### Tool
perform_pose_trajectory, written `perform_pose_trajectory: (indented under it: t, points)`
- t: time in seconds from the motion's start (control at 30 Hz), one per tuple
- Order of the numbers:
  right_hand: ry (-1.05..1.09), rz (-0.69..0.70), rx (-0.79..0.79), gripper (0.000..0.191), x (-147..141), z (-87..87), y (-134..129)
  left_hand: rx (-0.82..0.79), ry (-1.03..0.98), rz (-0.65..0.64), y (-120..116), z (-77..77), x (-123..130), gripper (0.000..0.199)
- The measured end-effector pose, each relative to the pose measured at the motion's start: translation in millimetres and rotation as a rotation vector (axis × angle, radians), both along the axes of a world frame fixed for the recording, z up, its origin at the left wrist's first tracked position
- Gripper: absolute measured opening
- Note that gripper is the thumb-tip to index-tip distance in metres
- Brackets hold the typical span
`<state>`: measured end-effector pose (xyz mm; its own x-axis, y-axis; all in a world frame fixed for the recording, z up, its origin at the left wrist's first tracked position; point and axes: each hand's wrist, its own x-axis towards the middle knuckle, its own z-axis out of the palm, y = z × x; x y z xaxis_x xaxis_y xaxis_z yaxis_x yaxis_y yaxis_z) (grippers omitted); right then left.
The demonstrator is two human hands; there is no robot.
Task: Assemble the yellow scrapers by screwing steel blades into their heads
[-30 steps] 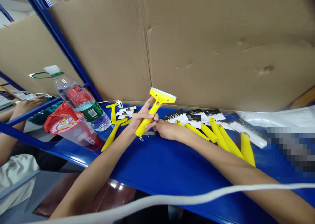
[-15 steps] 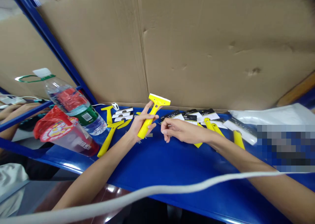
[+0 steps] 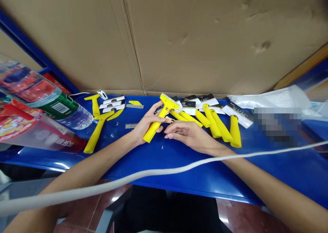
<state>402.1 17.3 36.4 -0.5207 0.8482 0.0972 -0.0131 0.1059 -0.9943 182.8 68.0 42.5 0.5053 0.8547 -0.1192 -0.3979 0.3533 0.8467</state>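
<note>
Left hand grips a yellow scraper, but honestly can't tell if the half-curled right hand beside it hides anything.

Yellow scraper, tilted, in left hand

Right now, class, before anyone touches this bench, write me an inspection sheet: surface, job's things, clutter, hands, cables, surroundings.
Surface: blue table, with light reflections.
Job's things: yellow scraper in hand; yellow handles and cards at right; metal strip and tiny part lying near.
Clutter: bottle and red-lidded cup at left.
Hands: left hand grips the scraper; right hand is close, fingers curled, contents unclear.
Cables: white cable crosses the foreground.
Surroundings: cardboard behind; blue frame at left.
</note>
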Motion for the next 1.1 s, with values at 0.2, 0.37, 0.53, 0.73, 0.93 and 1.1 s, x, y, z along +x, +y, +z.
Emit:
perform_pose_trajectory:
  t: [0.2, 0.37, 0.53, 0.73, 0.93, 1.1]
  points:
    - [-0.017, -0.28, 0.302, 0.017, 4.8, -0.3, -3.3, -0.023, -0.039, -0.053, -3.4, 4.8, -1.6, 0.109]
    - [-0.046, -0.612, 0.697, 0.005, 15.6, 7.2, 4.6, -0.056, -0.1, -0.147, -8.6, 8.4, -2.3, 0.111]
    - [-0.11, -0.718, 0.962, 0.015, 25.2, 9.2, 13.7, -0.038, -0.103, -0.26, -10.7, 8.6, -6.3, 0.105]
    - [-0.048, -0.622, 0.868, 0.018, 27.7, 6.9, 14.9, -0.005, -0.11, -0.327, -10.8, 10.2, -7.4, 0.106]
    - [-0.045, -0.55, 0.764, 0.014, 28.4, 5.2, 15.7, 0.031, -0.078, -0.365, -10.9, 10.1, -7.2, 0.11]
    - [0.001, -0.526, 0.676, 0.01, 29.4, 5.5, 18.3, 0.059, -0.052, -0.357, -10.8, 12.2, -8.0, 0.109]
